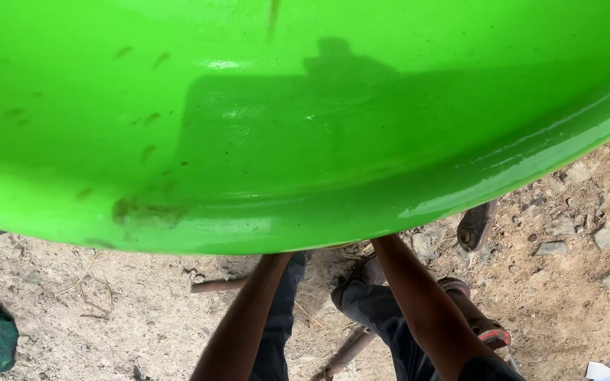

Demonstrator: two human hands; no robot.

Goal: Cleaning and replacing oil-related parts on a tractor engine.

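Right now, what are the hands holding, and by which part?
It cannot be told. Both forearms reach under the lower edge of the big glossy green shell, and the hands are hidden behind it, so no grip shows.

A large, glossy bright-green curved shell [305, 120] with brown smudges fills the upper view, its rounded rim arching above the dirt ground.

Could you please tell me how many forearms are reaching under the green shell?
2. The left forearm runs up from bottom centre; the right forearm rises beside it. Both pass beneath the glossy green shell, so the hands are hidden.
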